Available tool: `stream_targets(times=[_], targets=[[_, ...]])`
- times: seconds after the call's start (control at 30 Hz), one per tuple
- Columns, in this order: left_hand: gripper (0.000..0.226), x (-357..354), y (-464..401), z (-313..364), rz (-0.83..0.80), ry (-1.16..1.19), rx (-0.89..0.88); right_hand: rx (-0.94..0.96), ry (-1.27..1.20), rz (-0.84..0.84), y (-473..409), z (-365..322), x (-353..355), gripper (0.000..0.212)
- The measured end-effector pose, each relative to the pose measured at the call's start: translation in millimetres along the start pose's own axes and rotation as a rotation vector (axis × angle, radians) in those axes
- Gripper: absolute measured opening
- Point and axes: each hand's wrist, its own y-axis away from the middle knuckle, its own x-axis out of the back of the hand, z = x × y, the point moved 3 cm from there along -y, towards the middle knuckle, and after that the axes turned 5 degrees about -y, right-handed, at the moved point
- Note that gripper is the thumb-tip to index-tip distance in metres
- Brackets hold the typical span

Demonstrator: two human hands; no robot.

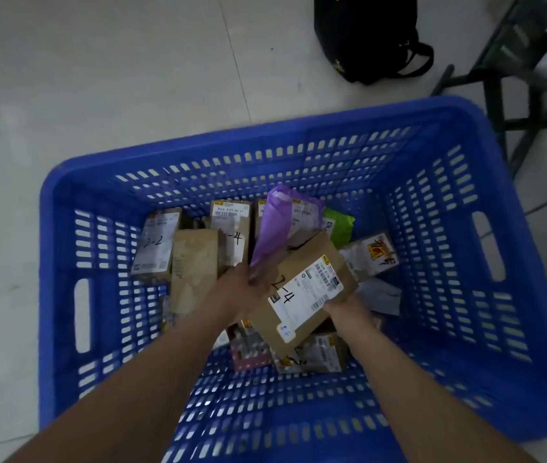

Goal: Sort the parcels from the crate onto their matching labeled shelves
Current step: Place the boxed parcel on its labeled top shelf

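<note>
Both hands were in blue crate (65, 202): right hand (342, 307) gripped 2-4 box (302, 289) from its lower-right edge, left hand (235, 289) pinched purple mailer (274, 228), long axis pointing away.

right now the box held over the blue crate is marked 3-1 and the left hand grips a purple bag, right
Not quite. In the head view the cardboard box is marked 2-4, not 3-1. The rest holds: it is over the blue crate and the left hand grips the purple bag.

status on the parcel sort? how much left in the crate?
Done: can't tell; no shelves in view. In hand: left hand grips a purple plastic mailer; right hand holds a brown cardboard box marked 2-4. Left: several parcels still in the blue plastic crate.
</note>
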Motion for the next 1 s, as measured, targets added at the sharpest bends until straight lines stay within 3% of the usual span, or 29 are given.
stream_targets(times=[0.1,0.23,0.4,0.53,0.7,0.87,1.0], targets=[[0.047,-13,-16,-10,-0.027,0.075,0.007,-0.066,-0.194,-0.011,-19,13,-10,0.034],[0.064,-17,-27,-11,-0.064,0.250,0.050,-0.232,-0.525,-0.013,-36,20,-13,0.011],[0.065,-13,-20,-4,-0.086,0.344,0.081,-0.266,-0.782,-0.024,-30,13,-14,0.040],[0.054,2,9,14,-0.146,0.416,0.051,-0.189,-0.738,0.036,0,-8,12,0.047],[0.060,50,72,55,-0.126,0.544,-0.030,-0.060,-0.709,0.011,65,-70,54,0.050],[0.053,139,155,121,-0.116,0.711,-0.122,0.139,-0.709,0.037,161,-163,106,0.037],[0.053,242,233,186,-0.003,0.809,-0.239,0.391,-0.720,0.020,266,-271,159,0.039]])
